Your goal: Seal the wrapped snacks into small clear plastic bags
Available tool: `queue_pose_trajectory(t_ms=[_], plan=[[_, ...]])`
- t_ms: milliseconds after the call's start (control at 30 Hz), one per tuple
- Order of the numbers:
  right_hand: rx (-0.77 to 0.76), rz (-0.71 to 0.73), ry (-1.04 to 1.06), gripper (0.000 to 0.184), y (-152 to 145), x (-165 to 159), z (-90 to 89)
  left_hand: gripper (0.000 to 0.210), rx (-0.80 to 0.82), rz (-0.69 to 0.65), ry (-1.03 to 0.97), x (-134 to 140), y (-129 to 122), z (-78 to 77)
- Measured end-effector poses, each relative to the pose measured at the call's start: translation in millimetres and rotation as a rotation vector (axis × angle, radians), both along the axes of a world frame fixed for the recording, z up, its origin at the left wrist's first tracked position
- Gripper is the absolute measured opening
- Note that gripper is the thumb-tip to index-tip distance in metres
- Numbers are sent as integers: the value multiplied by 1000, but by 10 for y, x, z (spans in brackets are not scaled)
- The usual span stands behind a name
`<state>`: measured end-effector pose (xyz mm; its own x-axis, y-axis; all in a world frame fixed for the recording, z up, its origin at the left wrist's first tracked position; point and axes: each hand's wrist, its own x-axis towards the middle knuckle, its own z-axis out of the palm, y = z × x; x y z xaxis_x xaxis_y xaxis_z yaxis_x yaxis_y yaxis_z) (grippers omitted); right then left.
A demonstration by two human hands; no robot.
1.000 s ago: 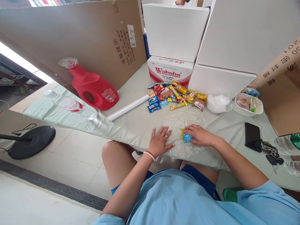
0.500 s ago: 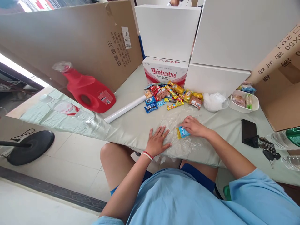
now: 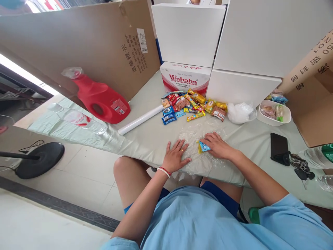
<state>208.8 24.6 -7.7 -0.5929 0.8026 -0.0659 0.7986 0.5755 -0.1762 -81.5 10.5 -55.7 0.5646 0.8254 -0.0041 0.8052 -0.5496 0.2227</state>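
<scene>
Packet (image 3: pixel 204 147) under half-bent right hand (image 3: pixel 216 146), grip unclear, yellow end leftward, long axis unclear, left hand (image 3: pixel 174 157) spread, empty.

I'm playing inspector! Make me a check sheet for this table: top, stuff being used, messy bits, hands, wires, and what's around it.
Surface: pale green cloth, wrinkled.
Job's things: blue-and-yellow packet on crinkled clear plastic.
Clutter: snack pile, white roll, red jug, red-labelled bottle, phone, keys.
Hands: left hand spread flat at the plastic's left edge; right hand over part of the packet, grip unclear.
Cables: black cable beside a round black base, left of the table.
Surroundings: cardboard panel on the left, white boxes behind the snacks.
</scene>
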Motion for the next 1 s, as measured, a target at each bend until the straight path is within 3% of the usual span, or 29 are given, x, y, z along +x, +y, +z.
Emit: queue_pose_trajectory(t_ms=[133, 300, 467, 567, 633, 700, 767, 833, 900, 1000], plan=[[54, 7, 27, 60, 79, -41, 7, 76, -13, 7, -7, 1, 0, 14], [-6, 68, 7, 67, 71, -83, -41, 76, -58, 8, -28, -105, 42, 19], [10, 27, 225, 78, -99, 216, 80, 67, -1, -8, -233, -269, -69, 123], [-33, 15, 369, 60, -353, 542, 115, 60, 25, -150, -369, -254, -253, 194], [-83, 5, 402, 49, -563, 723, 22, 58, -29, -292, -365, -194, -366, 173], [-88, -56, 413, 39, -759, 825, -145, 49, -75, -349, -328, -130, -434, 94], [-40, -148, 446, 22, -911, 841, -310, 31, -99, -325, -323, -98, -453, 1], [-1, -202, 503, 18, -1005, 797, -398, 19, -140, -306, -369, -114, -431, -53], [-13, -192, 563, 19, -1031, 738, -374, 17, -204, -295, -447, -161, -379, -37], [-98, -177, 635, 17, -934, 686, -183, 18, -269, -192, -597, -210, -238, 91]])
